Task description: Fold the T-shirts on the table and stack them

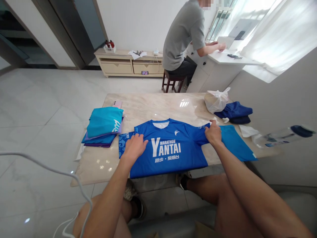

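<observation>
A blue T-shirt (195,155) with white "Yantai Marathon" lettering lies face up on the marble-look table, its lower part hanging at or folded near the front edge. My left hand (135,145) rests on the shirt's left shoulder, fingers apart and palm down. At the right sleeve, my right hand (213,133) is closed, pinching the sleeve's end. A lighter blue cloth (235,142) lies flat just beyond that hand. On the left stands a stack of folded clothes (105,122), turquoise on top with blue and purple below.
Along the table's (158,102) right side are a white plastic bag (215,100), dark blue cloth (234,110) and a clear bottle (282,137). A phone (117,104) lies behind the stack. A white cable (49,165) crosses at left. A person (184,36) sits at a far counter.
</observation>
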The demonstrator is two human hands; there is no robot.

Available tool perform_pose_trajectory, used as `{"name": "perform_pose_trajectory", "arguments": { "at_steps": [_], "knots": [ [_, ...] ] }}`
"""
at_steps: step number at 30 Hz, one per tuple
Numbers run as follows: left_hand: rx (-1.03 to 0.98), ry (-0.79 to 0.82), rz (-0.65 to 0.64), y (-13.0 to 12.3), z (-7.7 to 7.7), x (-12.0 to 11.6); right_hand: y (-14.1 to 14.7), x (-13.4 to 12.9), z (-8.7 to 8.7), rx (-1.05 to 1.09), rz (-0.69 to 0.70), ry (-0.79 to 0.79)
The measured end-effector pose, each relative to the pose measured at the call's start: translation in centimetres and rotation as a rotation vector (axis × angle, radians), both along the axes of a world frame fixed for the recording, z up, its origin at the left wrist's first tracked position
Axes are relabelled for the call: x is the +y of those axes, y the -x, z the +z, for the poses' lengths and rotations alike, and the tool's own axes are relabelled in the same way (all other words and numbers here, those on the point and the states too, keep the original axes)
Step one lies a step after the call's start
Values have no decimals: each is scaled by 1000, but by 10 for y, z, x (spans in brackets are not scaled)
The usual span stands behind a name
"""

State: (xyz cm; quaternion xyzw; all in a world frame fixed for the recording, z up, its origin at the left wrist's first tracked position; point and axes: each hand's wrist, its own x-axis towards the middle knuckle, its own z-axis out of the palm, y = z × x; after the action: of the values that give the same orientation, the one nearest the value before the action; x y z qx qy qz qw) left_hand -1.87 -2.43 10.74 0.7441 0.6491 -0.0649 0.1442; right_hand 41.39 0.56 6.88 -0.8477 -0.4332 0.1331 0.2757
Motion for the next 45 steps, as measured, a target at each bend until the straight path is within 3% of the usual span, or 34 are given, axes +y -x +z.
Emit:
{"name": "perform_pose_trajectory", "arguments": {
  "at_steps": [6,11,13,16,19,22,26,31,35,40,45],
  "knots": [
    [135,-56,272,40,7,1,25,-1,13,-242,176,-20],
    [162,-3,378,64,-4,-9,92,-5,29,-31,689,3],
    [159,15,407,71,-10,-11,115,-5,35,24,809,47],
    [151,66,448,79,-17,-12,130,-2,39,-88,819,75],
    [152,105,478,84,-21,-12,127,1,34,-276,829,178],
    [138,109,465,89,-24,-10,123,-3,18,-351,936,259],
    [102,133,419,92,-26,-8,127,-11,-12,-311,1137,204],
    [34,100,384,85,-25,-6,139,-17,-35,-282,1230,219],
    [-163,-12,434,75,-24,-3,153,-17,-36,-269,1283,311],
    [-578,-182,546,61,-26,-1,168,-11,-37,-249,1324,376],
    [-747,-127,584,62,-35,-7,175,-2,-37,-268,1300,421]
  ]
}}
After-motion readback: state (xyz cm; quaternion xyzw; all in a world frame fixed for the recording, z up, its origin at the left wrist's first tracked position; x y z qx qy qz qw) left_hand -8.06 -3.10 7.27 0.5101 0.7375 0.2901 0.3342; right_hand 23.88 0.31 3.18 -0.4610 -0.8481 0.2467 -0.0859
